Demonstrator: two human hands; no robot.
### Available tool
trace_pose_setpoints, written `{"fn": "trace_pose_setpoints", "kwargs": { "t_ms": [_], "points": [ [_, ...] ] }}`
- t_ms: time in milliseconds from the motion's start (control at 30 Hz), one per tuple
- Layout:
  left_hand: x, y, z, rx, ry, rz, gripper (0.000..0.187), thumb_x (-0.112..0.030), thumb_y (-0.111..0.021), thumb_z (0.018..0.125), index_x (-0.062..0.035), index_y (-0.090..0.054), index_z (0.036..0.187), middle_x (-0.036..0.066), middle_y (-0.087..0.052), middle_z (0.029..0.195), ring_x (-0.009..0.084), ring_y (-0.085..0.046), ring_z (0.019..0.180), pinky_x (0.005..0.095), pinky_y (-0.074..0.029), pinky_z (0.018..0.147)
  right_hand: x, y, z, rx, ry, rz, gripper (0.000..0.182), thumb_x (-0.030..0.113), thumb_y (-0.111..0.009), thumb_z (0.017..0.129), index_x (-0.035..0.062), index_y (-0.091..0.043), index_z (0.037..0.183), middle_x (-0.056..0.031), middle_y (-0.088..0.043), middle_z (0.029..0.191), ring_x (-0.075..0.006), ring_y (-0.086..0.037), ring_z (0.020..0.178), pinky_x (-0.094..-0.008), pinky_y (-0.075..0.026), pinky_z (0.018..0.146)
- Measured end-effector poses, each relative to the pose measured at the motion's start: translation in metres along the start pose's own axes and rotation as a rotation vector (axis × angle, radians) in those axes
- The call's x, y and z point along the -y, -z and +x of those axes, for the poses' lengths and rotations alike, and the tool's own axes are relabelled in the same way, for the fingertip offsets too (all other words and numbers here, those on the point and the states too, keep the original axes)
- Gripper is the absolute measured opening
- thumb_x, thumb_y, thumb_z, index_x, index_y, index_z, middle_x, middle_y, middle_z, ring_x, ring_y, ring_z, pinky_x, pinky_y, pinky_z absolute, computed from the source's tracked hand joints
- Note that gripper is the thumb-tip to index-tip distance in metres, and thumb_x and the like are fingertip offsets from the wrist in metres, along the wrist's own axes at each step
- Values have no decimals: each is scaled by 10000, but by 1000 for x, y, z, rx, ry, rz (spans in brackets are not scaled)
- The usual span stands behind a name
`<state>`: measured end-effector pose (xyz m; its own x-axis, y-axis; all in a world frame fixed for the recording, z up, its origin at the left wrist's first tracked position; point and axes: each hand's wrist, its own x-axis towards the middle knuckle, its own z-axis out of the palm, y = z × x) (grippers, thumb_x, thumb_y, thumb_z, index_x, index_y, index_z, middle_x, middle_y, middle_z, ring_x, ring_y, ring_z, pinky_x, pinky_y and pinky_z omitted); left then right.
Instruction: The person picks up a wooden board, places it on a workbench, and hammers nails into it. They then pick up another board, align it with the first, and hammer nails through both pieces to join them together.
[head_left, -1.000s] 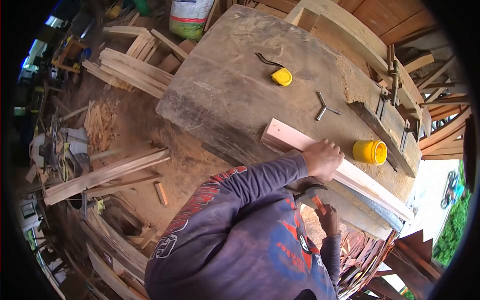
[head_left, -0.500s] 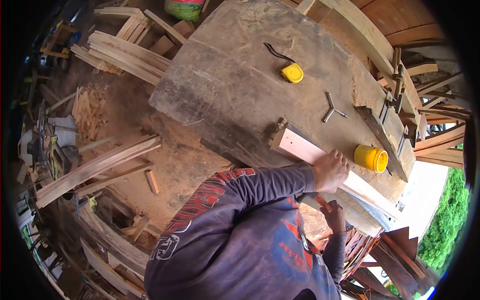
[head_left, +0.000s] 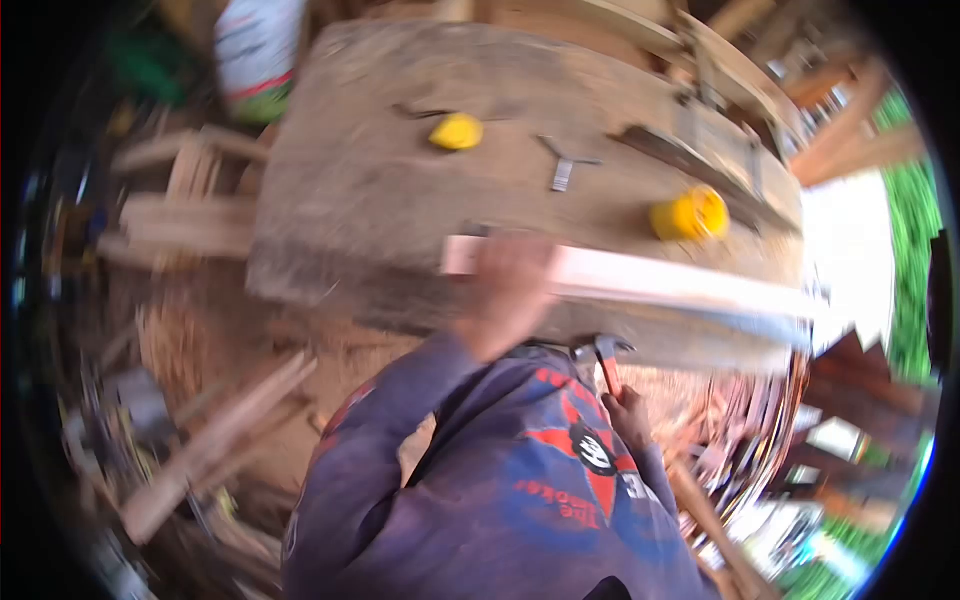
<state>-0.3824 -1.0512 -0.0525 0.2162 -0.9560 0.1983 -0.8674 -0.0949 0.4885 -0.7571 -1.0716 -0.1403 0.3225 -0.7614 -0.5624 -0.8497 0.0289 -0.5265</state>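
A pale wooden board [head_left: 660, 275] lies along the near edge of the worktable. My left hand [head_left: 510, 290] is wrapped over it near its left end; motion blur softens the fingers. Below the table edge, close to my body, my right hand [head_left: 627, 415] grips a claw hammer [head_left: 608, 368] by its orange-red handle, the metal head pointing up toward the board. Beyond the board lie a yellow tape measure [head_left: 456, 132] with a dark strap, a three-armed wrench [head_left: 563, 170] and a yellow jar [head_left: 690, 215] tipped on its side.
The worn worktable [head_left: 360, 130] spreads out ahead of me. Clamps and a dark wood strip [head_left: 690, 165] line its right far side. Stacked timber [head_left: 185, 220] and a white sack [head_left: 258, 45] stand at left. Wood scraps litter the ground.
The view has swung, shifting the table leftward in the picture. My left hand has slid along the board toward its left end. The hammer's head, hidden before, now shows.
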Motion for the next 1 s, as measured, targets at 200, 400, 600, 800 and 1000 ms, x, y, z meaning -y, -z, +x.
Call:
{"fn": "trace_pose_setpoints", "kwargs": {
  "t_ms": [200, 400, 600, 800, 1000],
  "points": [
    [15, 22, -6, 198, -77, 249, 868, -269, -876, 673, -108, -478, 1427, 105, -581, 1248, 301, -538, 1175, 457, -394, 1012, -29, -1, -36, -53, -139, 164, 373, 341, -641, 882, -32, -636, 893, -235, -665, 784, -324, -667, 753, -440, -503, 721],
    [25, 8, -16, 167, -144, 408, 828, -96, -786, 663, -34, -429, 1407, 160, -551, 1226, 361, -518, 1178, 473, -389, 1016, -60, 13, -67, -52, -124, 238, 410, 390, -651, 868, -20, -647, 889, -262, -658, 790, -389, -663, 752, -477, -497, 731],
    [-12, 17, -64, 83, -171, 454, 754, -104, -729, 607, 10, -474, 1308, 195, -573, 1157, 404, -554, 1069, 500, -435, 940, -76, 38, -94, -122, -224, 640, 417, 429, -749, 859, 24, -651, 839, -80, -621, 693, -177, -593, 598, -362, -467, 562],
    [-39, -17, -126, -49, -114, 481, 721, -112, -710, 609, 21, -494, 1284, 210, -581, 1137, 406, -567, 1026, 511, -453, 897, -67, 101, -22, -552, 75, 1198, 416, 376, -781, 883, -2, -607, 879, -96, -660, 797, -189, -684, 702, -338, -601, 631],
    [-103, -31, -190, -77, 34, 465, 741, -135, -698, 616, 17, -485, 1309, 216, -579, 1113, 422, -557, 1026, 533, -441, 901, -18, 126, 58, -739, 145, 1615, 458, 370, -854, 822, 19, -574, 910, -51, -623, 795, -153, -633, 678, -298, -550, 592]
  ]
}}
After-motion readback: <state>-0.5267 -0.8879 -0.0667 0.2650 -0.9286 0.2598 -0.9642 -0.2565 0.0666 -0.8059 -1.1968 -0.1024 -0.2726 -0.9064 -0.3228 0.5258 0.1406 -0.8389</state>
